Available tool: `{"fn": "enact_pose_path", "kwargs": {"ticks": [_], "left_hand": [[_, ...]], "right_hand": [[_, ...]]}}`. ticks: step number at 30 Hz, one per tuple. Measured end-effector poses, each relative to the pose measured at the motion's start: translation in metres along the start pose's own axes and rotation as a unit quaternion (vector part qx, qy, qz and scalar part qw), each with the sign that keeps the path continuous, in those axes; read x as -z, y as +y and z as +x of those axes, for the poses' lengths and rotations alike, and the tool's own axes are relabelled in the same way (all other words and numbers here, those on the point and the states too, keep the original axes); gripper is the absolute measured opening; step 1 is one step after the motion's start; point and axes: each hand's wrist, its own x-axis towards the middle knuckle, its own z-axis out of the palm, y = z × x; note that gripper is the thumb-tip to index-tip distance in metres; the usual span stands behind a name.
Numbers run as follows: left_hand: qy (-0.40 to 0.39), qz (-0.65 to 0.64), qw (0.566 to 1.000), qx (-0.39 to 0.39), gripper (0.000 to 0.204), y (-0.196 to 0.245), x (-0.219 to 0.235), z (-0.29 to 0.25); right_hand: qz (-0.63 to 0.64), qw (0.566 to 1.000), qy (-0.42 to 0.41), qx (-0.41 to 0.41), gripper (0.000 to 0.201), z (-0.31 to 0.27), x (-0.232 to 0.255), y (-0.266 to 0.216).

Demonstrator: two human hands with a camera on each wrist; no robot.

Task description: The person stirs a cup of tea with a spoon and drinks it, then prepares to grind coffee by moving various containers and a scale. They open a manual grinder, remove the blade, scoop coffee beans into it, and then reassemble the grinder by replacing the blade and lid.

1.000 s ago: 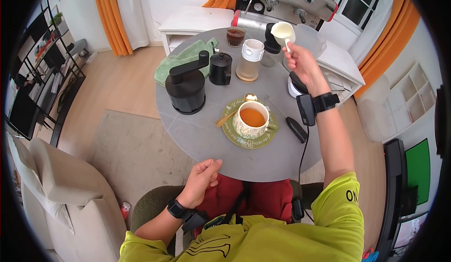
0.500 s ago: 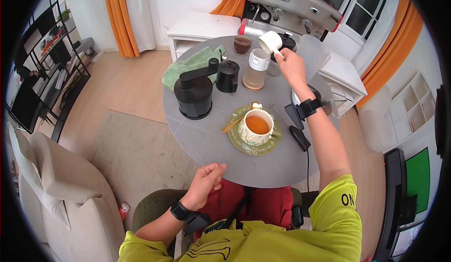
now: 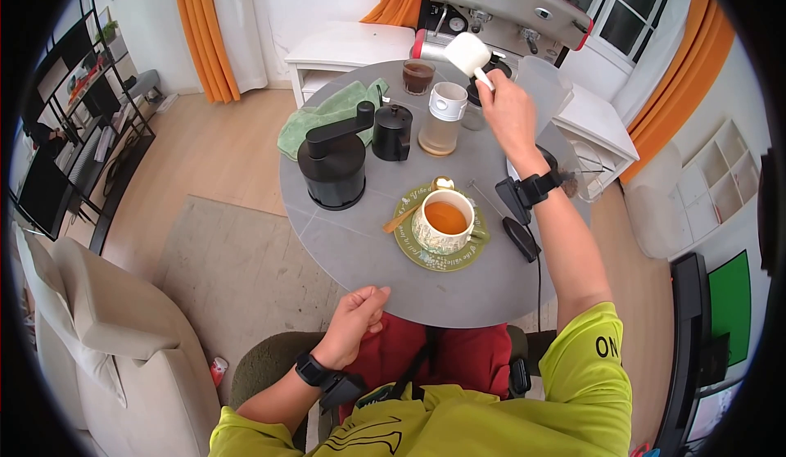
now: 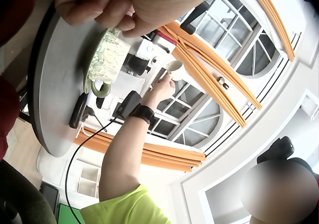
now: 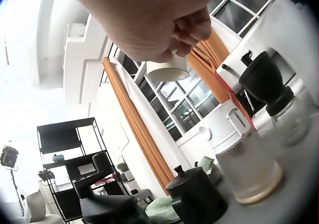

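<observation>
The right hand [image 3: 509,111] pinches the handle of a white pitcher [image 3: 468,53], held tilted in the air above the far side of the table. Just below and left of it stands a clear brewer with a white top [image 3: 444,119]. In the right wrist view the pitcher [image 5: 167,70] shows beneath the palm, its rim facing down. The left hand [image 3: 354,323], fingers curled and holding nothing, is at the table's near edge. Close by, a patterned cup [image 3: 443,223] of orange-brown liquid sits on a green plate [image 3: 407,244] with a wooden spoon [image 3: 399,219].
On the grey table [image 3: 368,281] stand a black grinder with a crank [image 3: 332,169], a black pot [image 3: 392,133], a glass of dark liquid [image 3: 417,77] and a green cloth [image 3: 315,119]. A black frother [image 3: 519,238] lies right of the plate. An espresso machine [image 3: 508,6] is behind.
The right hand has carried the pitcher left and toward the brewer, turning it from upright, with white liquid visible inside, to tipped over. The left hand has stayed nearly still; the head view has shifted slightly.
</observation>
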Motion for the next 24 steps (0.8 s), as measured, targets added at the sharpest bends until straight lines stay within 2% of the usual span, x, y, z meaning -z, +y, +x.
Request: {"fn": "enact_pose_path", "kwargs": {"ticks": [3,10,22,24], "left_hand": [[0.002,0.0,1.0,-0.001,0.036,0.0,-0.001,0.0],[0.007,0.002,1.0,0.003,0.035,0.001,-0.001,0.0],[0.002,-0.008,1.0,0.005,0.034,-0.001,0.002,0.001],[0.005,-0.007,1.0,0.005,0.034,-0.001,0.002,0.001]], "right_hand": [[-0.027,0.999,-0.042,0.007,0.022,-0.007,-0.01,0.005],[-0.01,1.0,-0.024,-0.003,0.023,-0.012,-0.011,0.003],[-0.001,0.998,-0.058,-0.017,0.023,-0.016,-0.016,0.011],[0.111,0.988,-0.054,-0.089,0.021,-0.018,-0.019,0.018]]}}
